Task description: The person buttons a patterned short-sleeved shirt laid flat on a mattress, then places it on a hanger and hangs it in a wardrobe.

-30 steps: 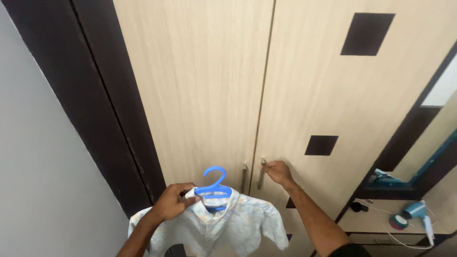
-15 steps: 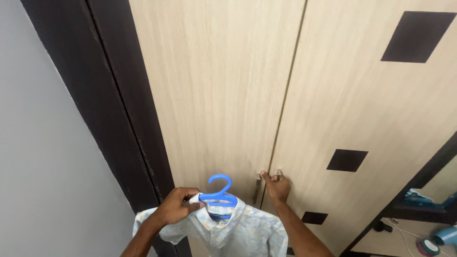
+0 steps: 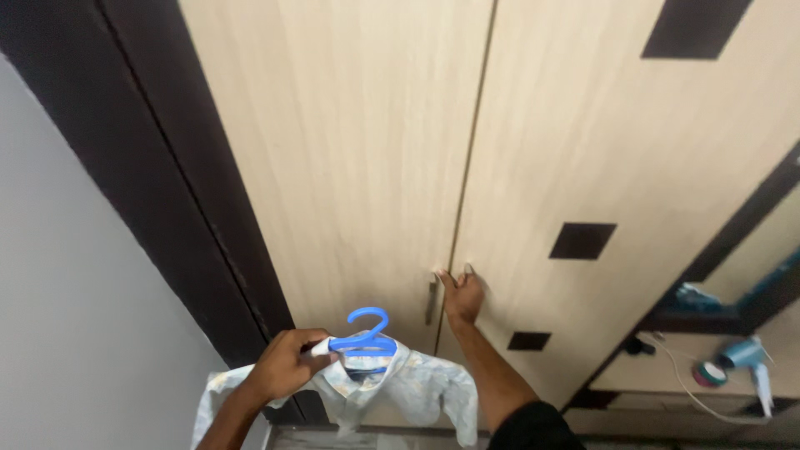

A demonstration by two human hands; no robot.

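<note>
The shirt [image 3: 392, 392] hangs on a blue hanger [image 3: 364, 337] low in the view, before the wardrobe doors [image 3: 350, 167]. The left hand [image 3: 283, 367] has its fingers clamped on the hanger's left end. The right hand [image 3: 462, 296] rests on the door handles [image 3: 432, 298] (fingers curled, grip unclear). A hairdryer [image 3: 746, 358] lies on a shelf at right.

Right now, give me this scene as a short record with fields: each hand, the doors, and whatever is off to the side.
left hand: grips the blue hanger at its shoulder
shirt: pale, patterned, hangs on the hanger
right hand: at the handles where the two doors meet
doors: light wood with dark squares, both shut
right side: blue hair dryer and its cord on a low shelf
left side: grey wall
</note>
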